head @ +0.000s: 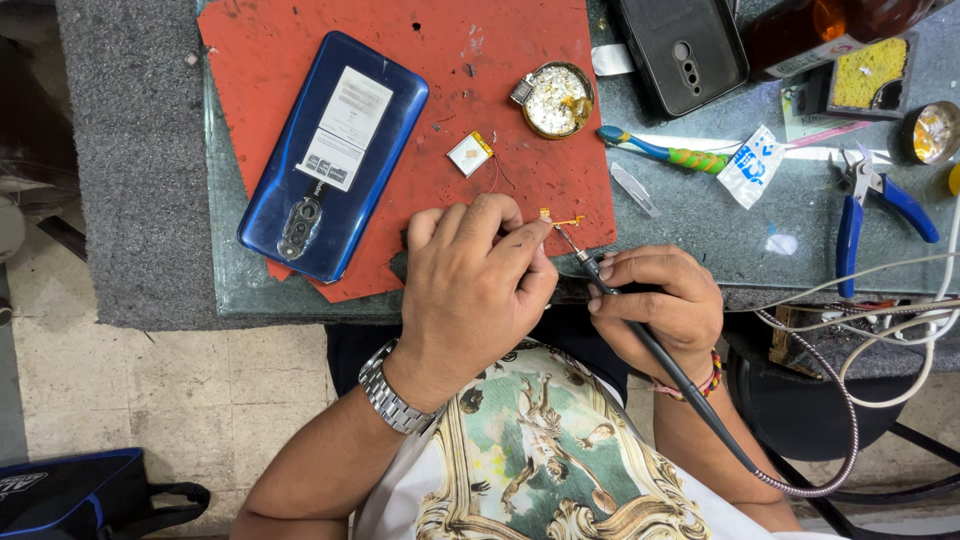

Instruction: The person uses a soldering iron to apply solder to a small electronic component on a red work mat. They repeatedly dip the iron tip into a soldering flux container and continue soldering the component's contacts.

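My left hand [478, 275] rests on the near edge of a red mat [420, 130], its fingertips pinching a tiny gold flex part [562, 218]. My right hand [658, 305] grips a black soldering iron [600, 280] like a pen, its tip touching the gold part. A blue phone [335, 155] lies back-up on the mat to the left. A small white square component [470, 153] with thin red wires lies just beyond my left hand.
A round tin of flux [557, 98] sits on the mat's far edge. A black phone case [682, 50], a toothbrush [665, 152], a blade [635, 190], blue-handled cutters [865, 205] and a yellow sponge holder [868, 75] lie to the right. Cables [880, 330] trail off the bench's right edge.
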The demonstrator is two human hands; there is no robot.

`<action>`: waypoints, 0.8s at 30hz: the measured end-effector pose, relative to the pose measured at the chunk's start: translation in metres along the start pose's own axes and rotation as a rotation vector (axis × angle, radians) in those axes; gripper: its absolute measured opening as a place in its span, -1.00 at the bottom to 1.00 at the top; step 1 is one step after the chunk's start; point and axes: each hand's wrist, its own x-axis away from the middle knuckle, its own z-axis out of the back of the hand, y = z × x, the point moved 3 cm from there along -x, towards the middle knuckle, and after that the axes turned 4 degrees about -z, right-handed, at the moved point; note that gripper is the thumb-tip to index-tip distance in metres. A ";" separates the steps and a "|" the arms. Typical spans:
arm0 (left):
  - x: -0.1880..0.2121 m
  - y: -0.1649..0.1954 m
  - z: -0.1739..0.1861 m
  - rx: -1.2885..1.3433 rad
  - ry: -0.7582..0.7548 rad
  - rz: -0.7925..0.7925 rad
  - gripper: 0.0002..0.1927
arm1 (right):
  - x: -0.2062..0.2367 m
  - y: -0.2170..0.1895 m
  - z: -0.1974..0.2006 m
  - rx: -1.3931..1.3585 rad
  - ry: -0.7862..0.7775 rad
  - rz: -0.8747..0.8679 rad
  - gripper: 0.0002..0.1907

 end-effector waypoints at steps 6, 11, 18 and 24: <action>0.004 0.003 0.000 -0.001 0.003 0.002 -0.78 | 0.005 -0.001 0.001 0.001 -0.002 -0.006 -0.80; 0.006 0.004 -0.003 -0.010 0.005 0.005 -0.79 | 0.008 0.000 0.002 0.004 -0.004 -0.009 -0.80; 0.011 0.009 -0.008 -0.003 0.008 0.010 -0.79 | 0.016 0.002 0.006 -0.037 -0.001 -0.008 -0.81; 0.008 0.008 0.008 -0.007 0.010 0.010 -0.78 | 0.011 -0.009 0.001 -0.061 0.046 -0.056 -0.80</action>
